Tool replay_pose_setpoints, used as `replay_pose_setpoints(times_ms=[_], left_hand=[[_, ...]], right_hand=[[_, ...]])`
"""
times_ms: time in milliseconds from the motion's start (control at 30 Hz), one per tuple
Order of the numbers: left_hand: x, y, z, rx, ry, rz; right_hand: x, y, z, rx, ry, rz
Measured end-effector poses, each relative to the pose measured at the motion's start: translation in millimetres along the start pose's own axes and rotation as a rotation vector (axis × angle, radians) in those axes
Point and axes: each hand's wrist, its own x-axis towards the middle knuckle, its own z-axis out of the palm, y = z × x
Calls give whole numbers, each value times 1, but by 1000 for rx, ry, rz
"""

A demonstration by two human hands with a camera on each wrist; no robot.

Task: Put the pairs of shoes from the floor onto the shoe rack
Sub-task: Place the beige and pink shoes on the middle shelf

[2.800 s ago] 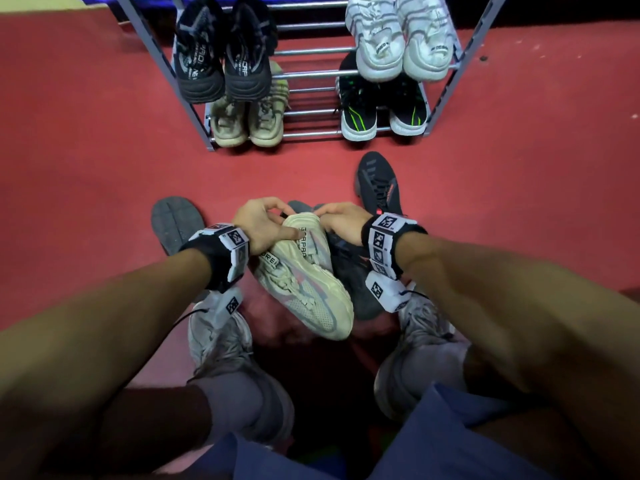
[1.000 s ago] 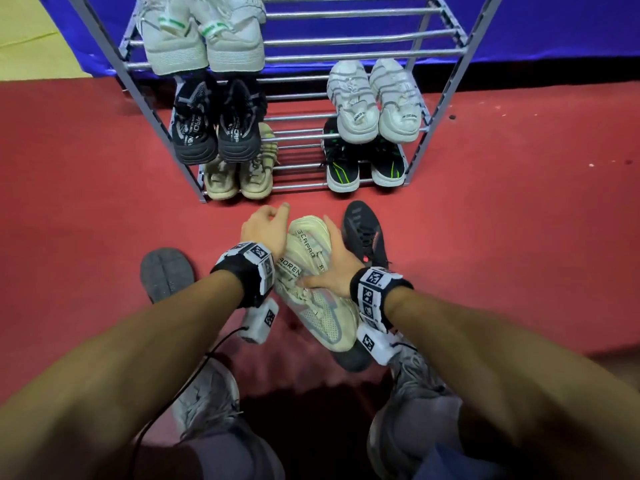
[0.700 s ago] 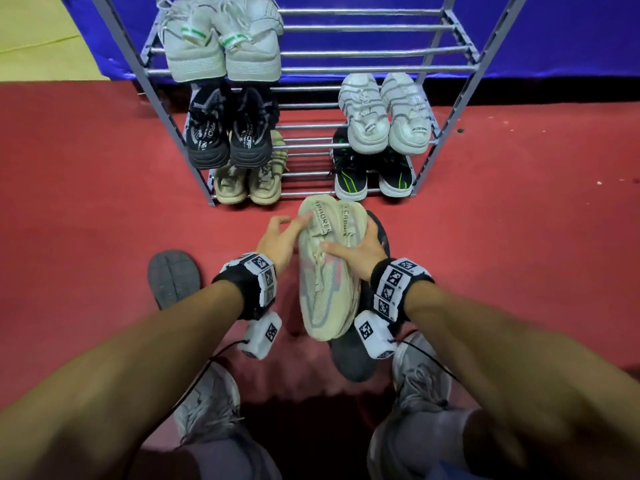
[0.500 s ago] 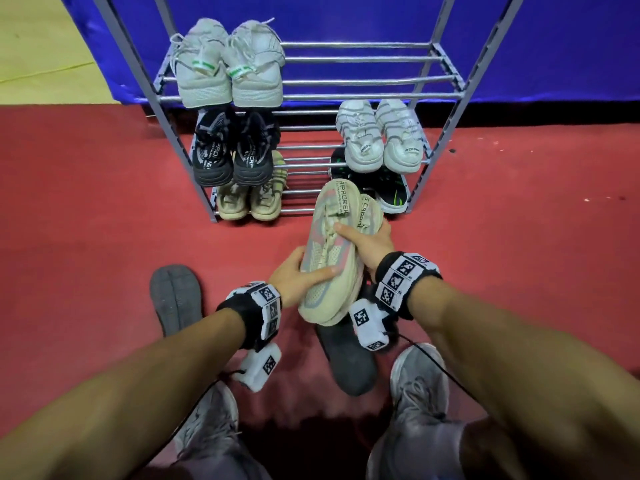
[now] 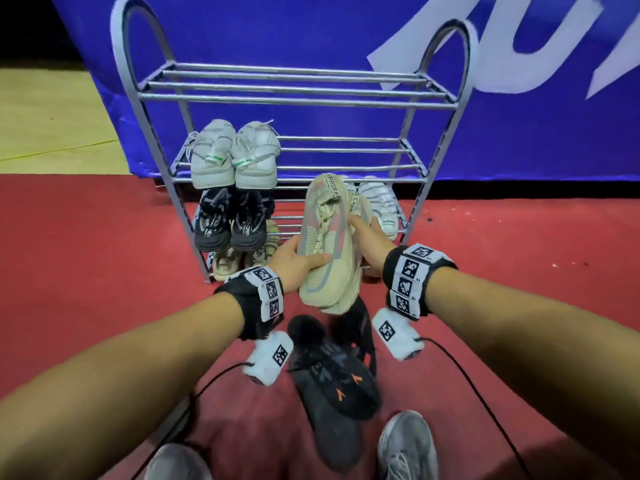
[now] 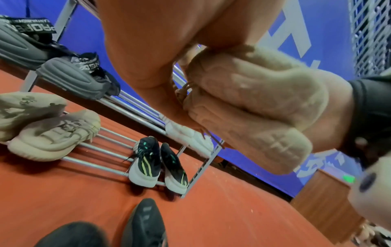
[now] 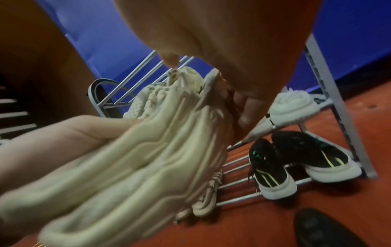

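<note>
A beige pair of sneakers point(image 5: 325, 244), pressed side by side with heels up, hangs in the air in front of the metal shoe rack point(image 5: 298, 95). My left hand point(image 5: 298, 261) grips the pair from the left, and my right hand point(image 5: 367, 237) grips it from the right. The ridged soles of the beige pair point(image 6: 253, 107) fill the left wrist view, and the beige pair point(image 7: 131, 167) also fills the right wrist view. A dark grey pair with orange marks point(image 5: 332, 379) lies on the red floor below my hands.
The rack's top shelf and the right half of its second shelf point(image 5: 346, 150) are bare. White shoes point(image 5: 235, 157), black shoes point(image 5: 228, 220), more white shoes point(image 5: 381, 202) and black-green shoes point(image 6: 156, 163) fill lower places. A blue banner point(image 5: 311, 29) hangs behind. My own grey shoe point(image 5: 405, 448) shows below.
Both hands have lifted the beige pair off the floor and carried it forward and up toward the rack. The dark pair underneath is now uncovered.
</note>
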Motion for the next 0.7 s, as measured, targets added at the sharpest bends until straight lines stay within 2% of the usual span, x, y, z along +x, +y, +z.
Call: replay_pose_setpoints(times_ms=[133,200,333,500,633,700], left_hand=[[26,40,5,-16,25,25],[44,58,6,-41,44,35],[82,89,4,-18,80,70],[122,90,3,-40,129,66],[139,86,6,-95,117,8],[143,86,6,-122,104,-5]], right_hand=[[19,-35,-23,-6,98,-57],[32,-50,-31,-12,118,-119],[71,-62,-32,10,133,-146],[104,-67,-39,133,128,-103],[115,-47,-38,182,129,-56],[113,-42,-36,238,73,-16]])
